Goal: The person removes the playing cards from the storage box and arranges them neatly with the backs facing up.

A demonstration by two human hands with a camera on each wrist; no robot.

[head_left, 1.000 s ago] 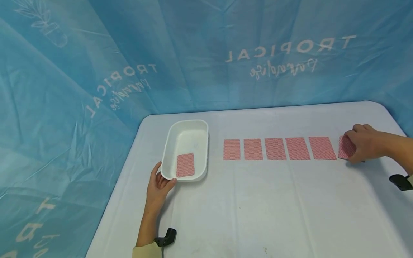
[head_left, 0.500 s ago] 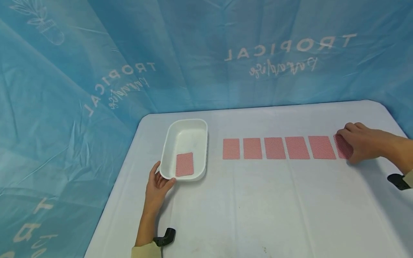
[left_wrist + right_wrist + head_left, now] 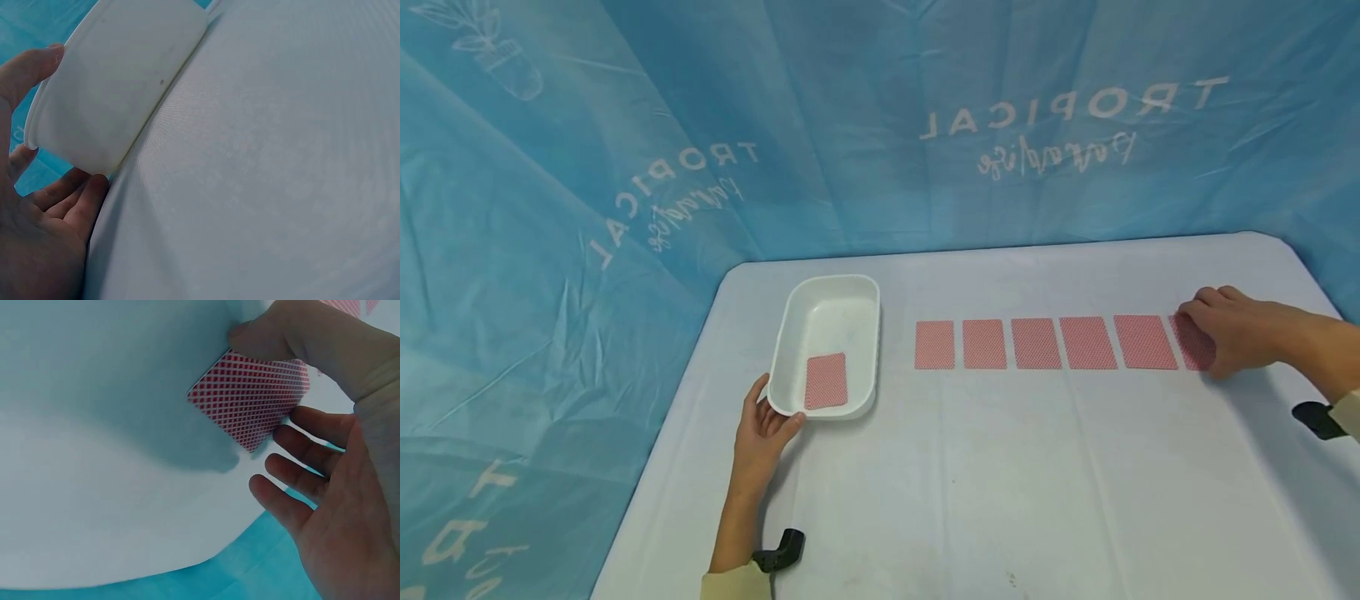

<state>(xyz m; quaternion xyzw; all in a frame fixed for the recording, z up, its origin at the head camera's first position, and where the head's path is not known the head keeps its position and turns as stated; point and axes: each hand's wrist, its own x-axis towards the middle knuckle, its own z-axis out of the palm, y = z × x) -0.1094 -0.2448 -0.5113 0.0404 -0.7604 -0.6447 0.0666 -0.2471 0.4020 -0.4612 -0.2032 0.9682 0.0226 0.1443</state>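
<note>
My right hand (image 3: 1243,332) holds a red-patterned playing card (image 3: 1191,342) at the right end of a row of face-down cards. In the right wrist view, thumb and forefinger span opposite edges of that card (image 3: 250,397), which lies at the table surface; the other fingers are spread. My left hand (image 3: 762,437) grips the near-left corner of a white plastic tray (image 3: 870,333), its thumb at the near rim and fingers along the side. The left wrist view shows the tray's outer wall (image 3: 125,81) between thumb and fingers. One face-down card (image 3: 826,381) lies inside the tray.
Several face-down cards, among them one at the left end (image 3: 935,345), form a straight row with narrow gaps right of the tray. A white cloth covers the table (image 3: 1000,467). Blue printed fabric (image 3: 850,125) hangs behind and to the left.
My right hand has slid its card leftward, close beside the neighbouring card in the row. The left hand keeps its grip on the tray; the whole view has shifted slightly.
</note>
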